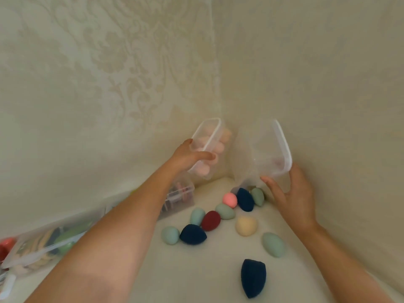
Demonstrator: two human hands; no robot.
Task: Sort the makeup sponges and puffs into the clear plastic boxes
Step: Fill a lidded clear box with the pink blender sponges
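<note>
My left hand [189,156] grips a clear plastic box [207,145] full of pale pink sponges, lifted and tilted near the wall corner. My right hand [290,193] holds a second clear box [271,149], tipped up and almost empty, with one faint pink shape inside. Loose egg-shaped sponges lie on the white surface below: a pink one [230,200], navy ones [245,199] [192,234] [253,277], a maroon one [210,220], a beige one [246,225], and several sage-green ones [273,244] [170,235].
A clear organiser box [181,196] with small items stands against the left wall behind my left forearm. Another clear container [46,243] with green and striped things lies at the lower left, beside something red [6,246]. Patterned walls close in at left and right.
</note>
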